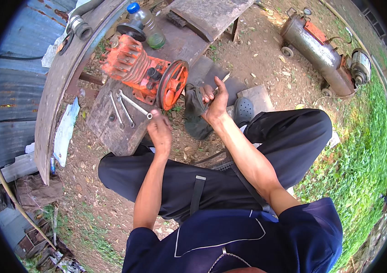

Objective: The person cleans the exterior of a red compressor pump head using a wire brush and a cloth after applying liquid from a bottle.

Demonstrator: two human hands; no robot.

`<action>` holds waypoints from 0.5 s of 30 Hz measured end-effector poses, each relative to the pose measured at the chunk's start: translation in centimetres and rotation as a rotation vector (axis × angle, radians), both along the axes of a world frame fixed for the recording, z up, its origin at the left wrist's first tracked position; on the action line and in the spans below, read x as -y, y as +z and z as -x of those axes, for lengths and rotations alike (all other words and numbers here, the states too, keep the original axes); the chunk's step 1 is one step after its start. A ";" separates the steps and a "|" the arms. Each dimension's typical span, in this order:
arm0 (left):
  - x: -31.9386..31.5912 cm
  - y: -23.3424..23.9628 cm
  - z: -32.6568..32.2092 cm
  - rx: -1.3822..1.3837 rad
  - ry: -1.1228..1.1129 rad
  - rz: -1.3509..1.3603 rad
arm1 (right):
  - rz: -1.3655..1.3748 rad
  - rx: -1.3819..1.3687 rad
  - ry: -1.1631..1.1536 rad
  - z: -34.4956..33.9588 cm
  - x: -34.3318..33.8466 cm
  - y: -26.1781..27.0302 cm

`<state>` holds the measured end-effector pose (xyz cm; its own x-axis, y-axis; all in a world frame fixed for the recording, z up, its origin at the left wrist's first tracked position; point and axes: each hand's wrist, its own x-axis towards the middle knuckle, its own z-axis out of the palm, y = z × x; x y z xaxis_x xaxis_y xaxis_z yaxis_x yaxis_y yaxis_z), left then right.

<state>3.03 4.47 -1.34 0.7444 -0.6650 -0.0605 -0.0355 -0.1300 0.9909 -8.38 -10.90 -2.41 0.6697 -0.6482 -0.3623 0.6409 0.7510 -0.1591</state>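
Observation:
My left hand (160, 132) is at the bench's near edge, its fingers pinching the ring end of a combination wrench (135, 104); the wrench's open end reaches over another wrench. Two smaller wrenches (115, 108) lie beside it on the wooden bench (103, 128). In my right hand (216, 104) is a dark cloth (195, 116), which hangs down from the curled fingers. The orange compressor pump (130, 68) stands on the bench beyond the wrenches, its orange belt pulley (173, 85) facing my hands. A small dark round part (112, 117) rests left of the wrenches.
A plastic bottle (152, 30) with a blue cap stands behind the pump. At the upper left, a hose with a metal fitting (80, 26) rests on a curved board (55, 88). A compressor tank (311, 47) with a motor (360, 65) lies on the ground at the upper right.

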 end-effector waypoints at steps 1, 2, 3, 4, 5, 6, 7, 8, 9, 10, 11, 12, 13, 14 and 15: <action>0.1 -0.3 0.8 -0.133 -0.006 -0.029 | 0.010 0.036 0.016 0.3 -0.1 -0.1; 0.0 -1.5 1.1 -0.091 -0.038 -0.046 | 0.019 0.073 0.032 0.5 -0.3 -0.1; 0.6 -1.9 2.1 0.065 -0.036 0.007 | 0.020 0.088 0.040 0.9 -0.5 0.2; 1.4 -2.2 3.2 0.224 -0.032 0.058 | 0.018 0.106 0.049 1.1 -0.8 1.0; 1.9 -2.3 3.8 0.383 -0.028 0.108 | 0.017 0.124 0.059 1.2 -1.0 1.7; 2.0 -2.4 4.0 0.461 -0.074 0.076 | 0.010 0.130 0.061 1.4 -1.1 2.1; 2.0 -2.4 4.2 0.540 -0.121 0.043 | 0.004 0.136 0.063 1.6 -1.2 2.5; 2.0 -2.4 4.2 0.544 -0.175 -0.002 | -0.003 0.143 0.066 1.8 -1.3 2.7; 2.0 -2.3 4.3 0.552 -0.230 -0.045 | 0.027 0.190 0.087 2.0 -1.2 2.9; 1.9 -2.1 4.1 0.486 -0.290 -0.101 | 0.058 0.236 0.109 2.1 -1.1 2.9; 1.8 -1.9 4.0 0.419 -0.350 -0.157 | 0.089 0.283 0.130 2.3 -1.0 3.1; 1.9 -0.9 4.0 0.361 -0.351 -0.235 | 0.103 0.212 0.100 2.4 -0.8 3.8; 2.2 0.8 4.0 0.303 -0.351 -0.312 | 0.116 0.140 0.070 2.6 -0.5 4.9; 2.5 2.0 4.1 0.243 -0.350 -0.389 | 0.129 0.067 0.040 2.9 -0.2 5.7; 2.7 2.6 4.3 0.246 -0.308 -0.331 | 0.300 -0.162 -0.035 3.1 0.3 6.1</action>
